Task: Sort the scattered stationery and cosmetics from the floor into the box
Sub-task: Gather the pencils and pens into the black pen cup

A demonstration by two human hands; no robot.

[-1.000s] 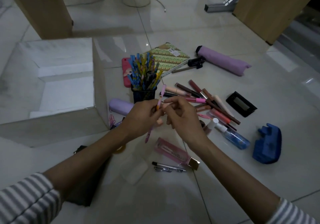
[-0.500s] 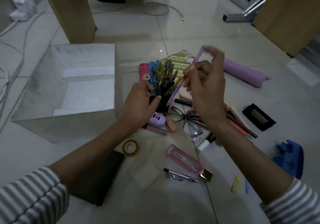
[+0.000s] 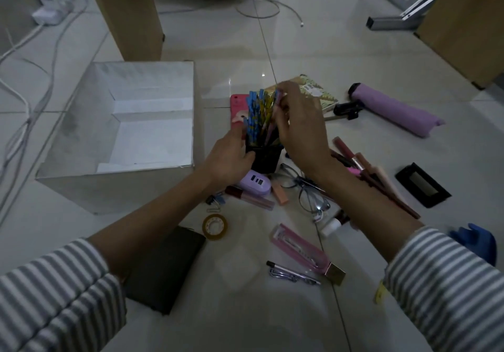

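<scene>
Fingers (image 3: 236,134) round cup (image 3: 266,160) and pink pen (image 3: 272,127)

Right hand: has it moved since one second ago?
Yes. The right hand went from the near side of the pen holder up to the top of its pens.

Right hand (image 3: 300,125) lowered pink pen (image 3: 272,126) into holder (image 3: 266,158).

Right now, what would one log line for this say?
left hand: grips cup | right hand: pinches pink pen at cup | box: left of cup
</scene>
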